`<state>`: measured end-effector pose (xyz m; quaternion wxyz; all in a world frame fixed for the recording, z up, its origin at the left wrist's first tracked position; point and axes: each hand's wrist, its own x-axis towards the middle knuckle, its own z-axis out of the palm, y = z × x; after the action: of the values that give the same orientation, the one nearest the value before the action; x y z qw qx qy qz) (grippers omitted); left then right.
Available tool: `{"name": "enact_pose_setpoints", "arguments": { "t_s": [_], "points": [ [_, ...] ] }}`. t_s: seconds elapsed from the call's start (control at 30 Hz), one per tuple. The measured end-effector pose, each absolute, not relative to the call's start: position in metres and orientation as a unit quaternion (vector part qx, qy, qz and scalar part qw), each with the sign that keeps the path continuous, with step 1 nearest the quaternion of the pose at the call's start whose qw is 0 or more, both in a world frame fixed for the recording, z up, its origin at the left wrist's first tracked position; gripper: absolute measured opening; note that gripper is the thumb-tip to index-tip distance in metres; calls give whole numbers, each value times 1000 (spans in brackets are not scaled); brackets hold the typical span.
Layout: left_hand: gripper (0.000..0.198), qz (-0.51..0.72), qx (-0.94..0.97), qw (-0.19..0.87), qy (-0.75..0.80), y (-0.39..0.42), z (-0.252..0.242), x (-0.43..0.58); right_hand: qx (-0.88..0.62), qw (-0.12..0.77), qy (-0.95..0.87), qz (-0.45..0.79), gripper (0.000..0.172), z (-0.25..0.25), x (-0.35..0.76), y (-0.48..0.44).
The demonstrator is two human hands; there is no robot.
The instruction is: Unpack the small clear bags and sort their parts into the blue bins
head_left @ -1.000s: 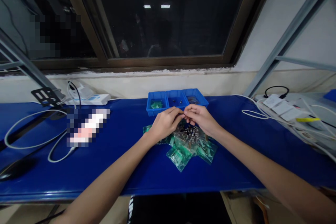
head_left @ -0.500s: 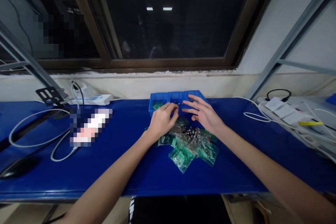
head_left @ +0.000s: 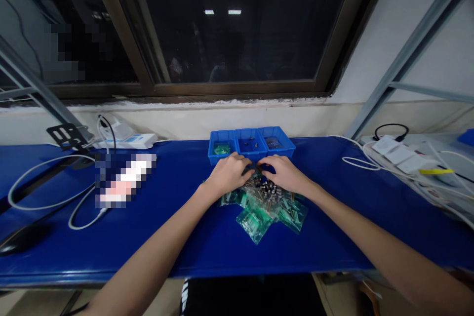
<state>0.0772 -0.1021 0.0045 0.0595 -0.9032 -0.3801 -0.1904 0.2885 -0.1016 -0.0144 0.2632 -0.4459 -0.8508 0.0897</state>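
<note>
A pile of small clear bags with green pieces (head_left: pixel 255 222) lies on the blue table, with loose small dark and silvery metal parts (head_left: pixel 269 188) on top. At the pile's far left edge, my left hand (head_left: pixel 230 174) is palm down, its fingers bent and the thumb apart from them. Facing it from the right, my right hand (head_left: pixel 283 174) arches over the metal parts with curved fingers and a gap to the thumb. No held thing shows in either hand. Some of the pile beneath the fingers is hidden.
Behind the pile stand three joined blue bins: the left bin (head_left: pixel 222 134) has green pieces, the middle bin (head_left: pixel 252 133) a few small parts, the right bin (head_left: pixel 287 148) thin pieces. Cables and white adapters (head_left: pixel 402 153) lie right; a black mouse (head_left: pixel 22 239) lies left.
My right hand has come down from above the bins to the pile, its spread fingers now curved. My left hand has lowered slightly and its thumb has parted from the fingers.
</note>
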Motion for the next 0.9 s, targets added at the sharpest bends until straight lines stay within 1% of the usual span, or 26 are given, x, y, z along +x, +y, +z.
{"name": "enact_pose_setpoints", "arguments": {
  "t_s": [0.2, 0.37, 0.57, 0.63, 0.73, 0.83, 0.9],
  "points": [
    [33, -170, -906, 32, -385, -103, 8, 77, -461, 244, -849, 86, 29, -13, 288, -102],
    [25, -181, -916, 42, -355, -101, 5, 79, -454, 250, -851, 80, 30, -14, 287, -102],
    [25, -221, -902, 69, -364, -99, 0, 80, -436, 265, -857, 76, 21, -7, 284, -106],
    [25, -245, -895, 75, -366, -100, -1, 80, -440, 285, -848, 74, 19, -3, 283, -107],
    [25, -281, -889, 66, -356, -103, 0, 81, -446, 344, -821, 87, 16, 0, 283, -108],
    [24, -313, -885, 42, -341, -105, 1, 81, -447, 416, -779, 145, 11, 1, 283, -107],
    [28, -327, -881, 30, -341, -106, 1, 81, -442, 451, -748, 206, 7, 0, 284, -105]
  ]
}}
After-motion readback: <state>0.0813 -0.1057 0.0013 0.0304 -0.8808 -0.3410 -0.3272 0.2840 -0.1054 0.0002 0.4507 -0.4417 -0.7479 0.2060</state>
